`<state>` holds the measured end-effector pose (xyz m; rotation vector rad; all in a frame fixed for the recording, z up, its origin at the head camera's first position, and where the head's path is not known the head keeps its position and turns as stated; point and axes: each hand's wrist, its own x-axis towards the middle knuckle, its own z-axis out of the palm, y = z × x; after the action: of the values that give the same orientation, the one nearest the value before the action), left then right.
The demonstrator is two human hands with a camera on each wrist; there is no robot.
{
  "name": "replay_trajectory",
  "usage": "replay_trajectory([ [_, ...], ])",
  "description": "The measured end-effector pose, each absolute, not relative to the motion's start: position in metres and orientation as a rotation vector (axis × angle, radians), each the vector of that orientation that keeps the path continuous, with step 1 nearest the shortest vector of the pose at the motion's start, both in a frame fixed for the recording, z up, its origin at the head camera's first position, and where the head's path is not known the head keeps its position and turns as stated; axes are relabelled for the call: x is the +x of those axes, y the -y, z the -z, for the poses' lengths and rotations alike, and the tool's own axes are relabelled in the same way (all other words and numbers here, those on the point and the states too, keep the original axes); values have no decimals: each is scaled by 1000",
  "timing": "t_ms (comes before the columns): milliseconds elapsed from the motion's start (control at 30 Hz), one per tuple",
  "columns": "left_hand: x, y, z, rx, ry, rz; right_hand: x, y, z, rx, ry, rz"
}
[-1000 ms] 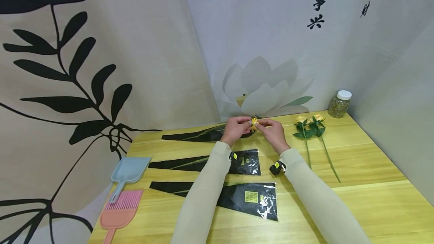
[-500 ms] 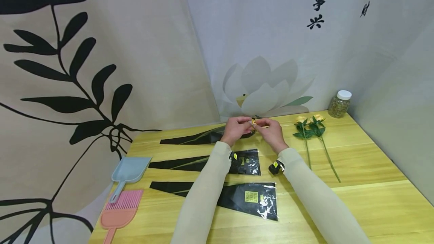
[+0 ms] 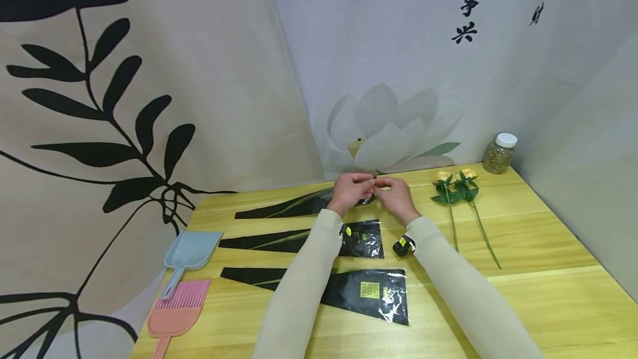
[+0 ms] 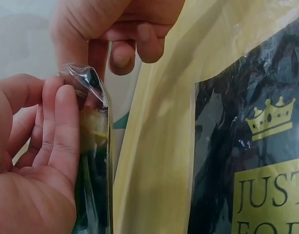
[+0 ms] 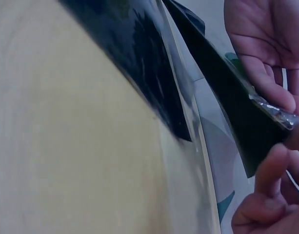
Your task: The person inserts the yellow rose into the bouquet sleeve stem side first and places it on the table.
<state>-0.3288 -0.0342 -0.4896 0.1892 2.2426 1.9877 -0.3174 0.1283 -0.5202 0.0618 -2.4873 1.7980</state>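
Black and shiny is the bag (image 3: 306,206) at my hands, and its long axis is, I judge, the relation on which the work now depends: it runs from my fingertips to the left, passing behind my left hand (image 3: 350,191), and its narrow end lies well past that hand, a little closer to my body. So the left hand is the nearer one to the length of the bag; my right hand (image 3: 396,198) meets it only at the wide end, from the other side. The clear edge (image 4: 88,80) of this wide end is just at the fingertips of both hands. As I judge it, left thumb and fingers pinch this end, and right thumb and index finger pinch it also, although the exact contact is partly hidden. Inside the bag, just below the edge and beside the left fingers, a yellow flower (image 4: 94,129) shows through the film. Whether this end touches the table (image 3: 538,248), I cannot tell. On my side of the hands lie a second bag (image 3: 284,241) and, farther from them, a third bag (image 3: 349,291), narrow ends also leftward. Well apart to the right of my right hand, two roses (image 3: 466,188) lie with stems toward me.
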Motion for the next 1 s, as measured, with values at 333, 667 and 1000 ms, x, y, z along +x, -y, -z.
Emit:
replay_trajectory([
  [333,-329,32,490,164,-2241,-1987,-320,-129,522,136,2536,-1885],
  [667,-330,30,493,158,-2229,-2007,-319,-131,522,111,2517,-1915],
  [1000,-328,29,501,110,-2228,-1997,-313,-137,515,24,2517,-1876],
])
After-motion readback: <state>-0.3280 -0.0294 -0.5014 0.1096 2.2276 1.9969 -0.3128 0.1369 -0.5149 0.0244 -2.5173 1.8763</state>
